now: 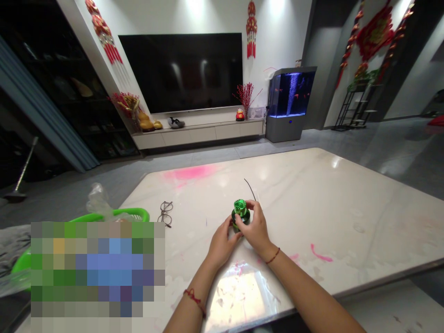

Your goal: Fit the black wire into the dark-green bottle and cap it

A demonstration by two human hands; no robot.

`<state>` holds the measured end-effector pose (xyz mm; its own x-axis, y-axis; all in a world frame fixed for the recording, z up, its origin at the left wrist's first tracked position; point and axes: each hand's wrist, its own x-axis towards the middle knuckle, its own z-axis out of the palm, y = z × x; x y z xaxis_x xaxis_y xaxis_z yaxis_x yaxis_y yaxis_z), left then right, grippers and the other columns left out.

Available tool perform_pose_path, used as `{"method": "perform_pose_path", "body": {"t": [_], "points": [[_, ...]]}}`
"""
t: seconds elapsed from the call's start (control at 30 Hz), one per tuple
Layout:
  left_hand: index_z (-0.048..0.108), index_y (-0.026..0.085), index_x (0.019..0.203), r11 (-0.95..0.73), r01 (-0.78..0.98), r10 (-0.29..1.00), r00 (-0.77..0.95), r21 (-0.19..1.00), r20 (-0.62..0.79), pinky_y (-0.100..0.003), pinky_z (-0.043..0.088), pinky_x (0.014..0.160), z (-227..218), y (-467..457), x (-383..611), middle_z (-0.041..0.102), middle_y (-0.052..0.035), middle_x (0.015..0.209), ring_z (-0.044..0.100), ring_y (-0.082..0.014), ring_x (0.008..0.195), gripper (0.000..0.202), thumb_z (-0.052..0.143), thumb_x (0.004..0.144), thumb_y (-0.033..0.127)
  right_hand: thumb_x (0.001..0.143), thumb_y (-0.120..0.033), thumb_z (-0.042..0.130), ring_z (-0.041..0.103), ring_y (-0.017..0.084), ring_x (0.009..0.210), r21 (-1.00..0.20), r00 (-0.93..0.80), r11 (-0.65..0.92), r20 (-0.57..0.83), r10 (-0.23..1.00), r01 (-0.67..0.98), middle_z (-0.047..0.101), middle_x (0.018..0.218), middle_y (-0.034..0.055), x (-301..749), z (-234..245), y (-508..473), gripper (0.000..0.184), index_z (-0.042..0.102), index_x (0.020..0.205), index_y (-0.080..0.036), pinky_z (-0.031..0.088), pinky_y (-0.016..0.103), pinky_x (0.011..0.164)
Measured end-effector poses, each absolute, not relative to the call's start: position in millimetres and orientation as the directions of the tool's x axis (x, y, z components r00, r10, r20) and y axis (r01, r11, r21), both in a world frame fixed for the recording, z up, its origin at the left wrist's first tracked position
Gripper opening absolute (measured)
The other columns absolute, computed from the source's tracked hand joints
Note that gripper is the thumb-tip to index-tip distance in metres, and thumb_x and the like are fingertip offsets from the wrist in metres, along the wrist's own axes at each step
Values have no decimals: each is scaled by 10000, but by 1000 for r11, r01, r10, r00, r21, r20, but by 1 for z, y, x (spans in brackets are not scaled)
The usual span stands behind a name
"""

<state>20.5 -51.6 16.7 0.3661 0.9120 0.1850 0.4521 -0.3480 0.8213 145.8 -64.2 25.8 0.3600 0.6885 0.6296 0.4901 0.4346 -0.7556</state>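
A shiny green, round object point(240, 206) with a ridged upper part and a wider dark green ring below stands upright between my hands; its exact kind cannot be made out. My left hand point(221, 244) grips its lower left side, fingers curled round the base. Over the right side, my right hand point(255, 227) is closed on it, thumb on the front and fingers behind. A thin black wire or strip point(250, 188) extends over the table just behind the right fingers; whether it joins the object is hidden.
The pale marble-look table point(294, 185) bears pink stains point(189, 173). Eyeglasses point(165, 213) lie left of my hands. A green basket point(140, 213) with plastic bags is at the left, partly covered by a pixelated patch. Beyond are a television point(187, 74) and an aquarium point(291, 95).
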Motion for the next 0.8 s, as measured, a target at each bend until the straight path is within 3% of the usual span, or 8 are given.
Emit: {"method": "perform_pose_path", "body": {"t": [0.37, 0.8], "points": [[440, 215, 1260, -342, 436, 917, 349, 833, 194, -361, 389, 961, 10, -49, 20, 548, -80, 1257, 527, -226, 1114, 570, 626, 722, 247, 753, -186, 535, 547, 199, 942, -729, 291, 485, 656, 696, 483, 552, 1001, 68, 150, 27, -65, 348, 457, 1092, -204, 473, 376, 853], [445, 232, 1255, -368, 425, 905, 367, 827, 214, -340, 399, 946, 11, -51, 19, 546, -67, 1262, 532, -213, 1110, 537, 611, 745, 262, 723, -262, 633, 562, 206, 948, -740, 307, 450, 638, 706, 500, 584, 1004, 68, 150, 28, -65, 401, 492, 1093, -201, 477, 375, 858]]}}
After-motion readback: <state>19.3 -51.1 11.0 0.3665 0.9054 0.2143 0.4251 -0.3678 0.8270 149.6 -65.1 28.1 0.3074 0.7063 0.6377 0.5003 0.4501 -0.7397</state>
